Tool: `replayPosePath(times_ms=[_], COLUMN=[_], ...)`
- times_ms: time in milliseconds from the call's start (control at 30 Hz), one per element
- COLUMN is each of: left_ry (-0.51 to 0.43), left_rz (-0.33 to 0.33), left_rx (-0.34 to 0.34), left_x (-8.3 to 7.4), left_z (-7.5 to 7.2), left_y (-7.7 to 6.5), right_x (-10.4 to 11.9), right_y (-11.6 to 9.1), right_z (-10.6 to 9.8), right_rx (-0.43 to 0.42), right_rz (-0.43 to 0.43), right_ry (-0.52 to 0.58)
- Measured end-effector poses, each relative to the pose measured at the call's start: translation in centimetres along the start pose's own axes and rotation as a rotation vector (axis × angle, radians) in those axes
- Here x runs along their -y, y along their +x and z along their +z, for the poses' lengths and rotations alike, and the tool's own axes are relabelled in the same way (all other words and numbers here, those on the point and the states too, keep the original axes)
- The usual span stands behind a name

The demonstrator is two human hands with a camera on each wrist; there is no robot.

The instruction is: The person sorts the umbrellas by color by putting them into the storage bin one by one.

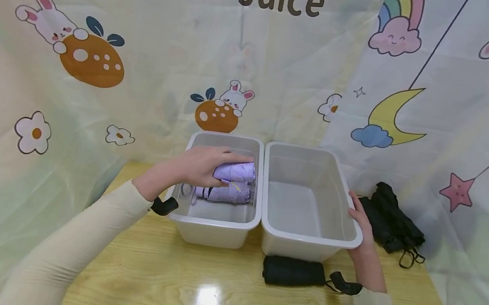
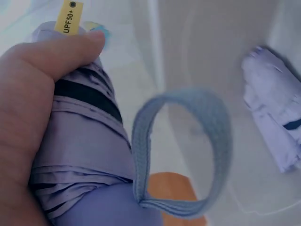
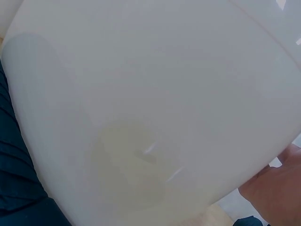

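Observation:
My left hand holds a folded lilac umbrella over the left plastic bin. In the left wrist view, the thumb lies across this umbrella near a yellow "UPF50+" tag, and a grey-blue wrist loop hangs from its end. A second lilac umbrella is lower, inside the same bin. My right hand grips the right bin at its right rim, fingertips at the edge; much of that hand is hidden in the right wrist view by the bin wall.
A rolled black umbrella lies in front of the right bin on the wooden table. To the right, a loosely gathered black umbrella rests near the printed curtain. The two bins stand side by side against the back curtain.

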State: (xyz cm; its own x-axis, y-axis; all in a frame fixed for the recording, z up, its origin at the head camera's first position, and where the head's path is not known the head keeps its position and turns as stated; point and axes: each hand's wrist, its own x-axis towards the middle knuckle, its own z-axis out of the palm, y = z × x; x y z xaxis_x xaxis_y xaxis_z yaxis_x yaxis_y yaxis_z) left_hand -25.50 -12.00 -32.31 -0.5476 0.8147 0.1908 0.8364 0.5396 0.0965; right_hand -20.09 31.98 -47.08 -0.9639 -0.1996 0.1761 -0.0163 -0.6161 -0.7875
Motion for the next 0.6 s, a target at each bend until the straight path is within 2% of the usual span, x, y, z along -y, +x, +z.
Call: replayPosePath(times_ms=[200,367,600], left_ry=[0.073,0.157,0.161], left_rz=[-0.038,-0.037,-0.106], left_rx=[0.062,0.083,0.127], left_x=[2.2,4.0,6.1], left_z=[1.3,2.7,5.1], left_y=[2.2,3.6,4.7], right_x=[0.2,0.3,0.1], right_y=[0.1,0.3,0.0], right_z=[0.0,-0.1,0.1], right_rx=[0.024,0.027,-0.003], right_rz=[-0.011,-0.026,-0.005], right_ry=[0.006,-0.034,-0.052])
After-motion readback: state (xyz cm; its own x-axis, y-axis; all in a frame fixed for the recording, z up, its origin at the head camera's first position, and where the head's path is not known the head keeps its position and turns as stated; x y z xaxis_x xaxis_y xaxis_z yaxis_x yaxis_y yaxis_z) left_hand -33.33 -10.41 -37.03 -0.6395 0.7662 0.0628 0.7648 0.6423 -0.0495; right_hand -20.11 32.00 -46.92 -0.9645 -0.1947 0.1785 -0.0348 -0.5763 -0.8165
